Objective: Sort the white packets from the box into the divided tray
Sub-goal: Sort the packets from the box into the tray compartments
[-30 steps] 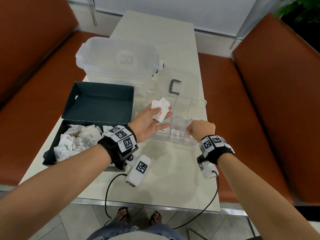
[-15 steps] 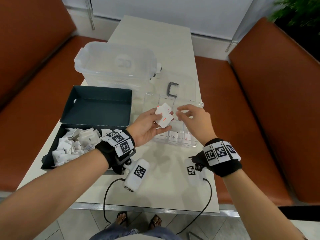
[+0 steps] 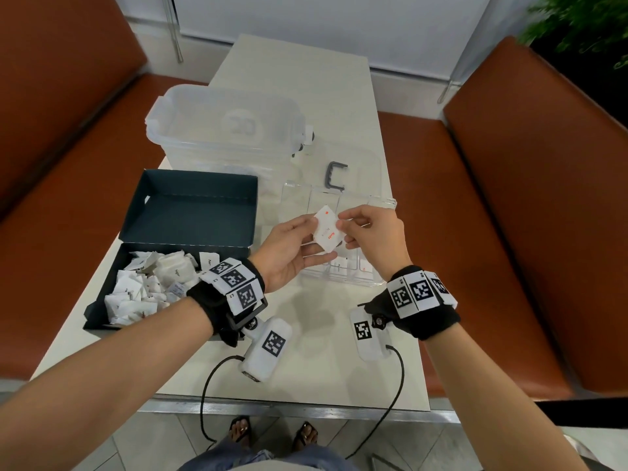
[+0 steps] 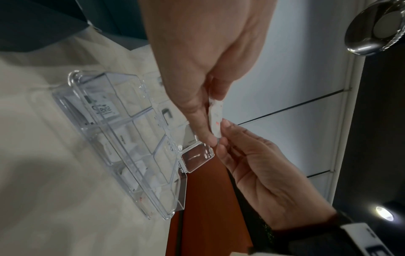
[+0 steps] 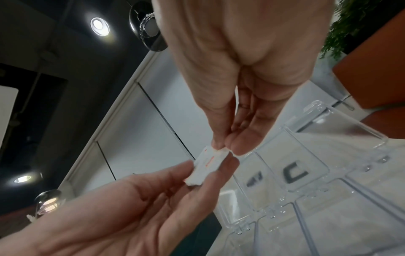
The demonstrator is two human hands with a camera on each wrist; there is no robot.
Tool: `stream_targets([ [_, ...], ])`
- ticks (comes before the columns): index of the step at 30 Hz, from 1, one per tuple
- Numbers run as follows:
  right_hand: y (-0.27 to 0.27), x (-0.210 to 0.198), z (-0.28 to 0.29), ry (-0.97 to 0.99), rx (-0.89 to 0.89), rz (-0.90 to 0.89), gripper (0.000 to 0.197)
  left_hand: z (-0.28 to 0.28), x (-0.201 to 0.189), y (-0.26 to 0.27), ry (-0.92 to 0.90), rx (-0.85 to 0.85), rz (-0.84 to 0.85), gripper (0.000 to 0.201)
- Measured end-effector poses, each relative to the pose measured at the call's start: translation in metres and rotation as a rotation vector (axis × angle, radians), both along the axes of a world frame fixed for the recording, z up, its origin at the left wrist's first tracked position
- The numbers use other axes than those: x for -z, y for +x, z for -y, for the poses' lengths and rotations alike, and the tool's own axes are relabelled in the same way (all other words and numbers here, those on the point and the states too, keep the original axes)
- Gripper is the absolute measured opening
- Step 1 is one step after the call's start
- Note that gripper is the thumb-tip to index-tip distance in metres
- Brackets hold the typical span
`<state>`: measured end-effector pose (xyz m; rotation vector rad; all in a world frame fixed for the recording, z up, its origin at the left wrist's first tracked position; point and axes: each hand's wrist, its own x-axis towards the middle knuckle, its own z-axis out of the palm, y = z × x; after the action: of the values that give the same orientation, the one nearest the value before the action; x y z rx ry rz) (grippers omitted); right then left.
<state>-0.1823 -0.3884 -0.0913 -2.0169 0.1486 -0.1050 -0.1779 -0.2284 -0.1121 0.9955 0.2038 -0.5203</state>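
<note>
Cream table (image 3: 306, 83), frame centre. Rust-brown benches: left (image 3: 61, 137), right (image 3: 543, 185). White wall panels (image 3: 323, 15) across top. Plant (image 3: 584, 25), upper right. Grey tiled floor (image 3: 136, 447), bottom. Ceiling downlights (image 5: 100, 26), wrist views.

Tray (image 3: 343, 195) clear glossy plastic; packet (image 3: 327, 232) matt white paper; box (image 3: 190, 212) matt dark card.

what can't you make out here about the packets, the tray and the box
- Print on the held packet: red marks show, blurred in all three views.
- How many packets the left hand holds: edge-on in both wrist views.
- Near compartments of the divided tray: both hands cover most of them in the head view.
- Box pile count: packets overlap; left wrist band hides a corner.
</note>
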Motion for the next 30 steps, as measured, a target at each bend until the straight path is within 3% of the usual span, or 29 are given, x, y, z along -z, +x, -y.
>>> stream_targets([
  [11, -0.004, 0.0, -0.002, 0.199, 0.055, -0.121, 0.009, 0.003, 0.0, -0.008, -0.045, -0.033, 0.012, 0.02],
  [17, -0.005, -0.003, -0.004, 0.292, 0.111, -0.079, 0.009, 0.004, -0.004, -0.01, -0.05, 0.004, 0.017, 0.023],
  [25, -0.008, -0.003, -0.006, 0.146, 0.046, -0.003, 0.006, 0.004, -0.004, -0.011, -0.058, -0.022, -0.004, 0.021],
  [30, -0.01, -0.004, -0.007, 0.024, -0.031, 0.058, 0.018, 0.007, -0.005, -0.01, -0.009, -0.035, 0.019, 0.023],
])
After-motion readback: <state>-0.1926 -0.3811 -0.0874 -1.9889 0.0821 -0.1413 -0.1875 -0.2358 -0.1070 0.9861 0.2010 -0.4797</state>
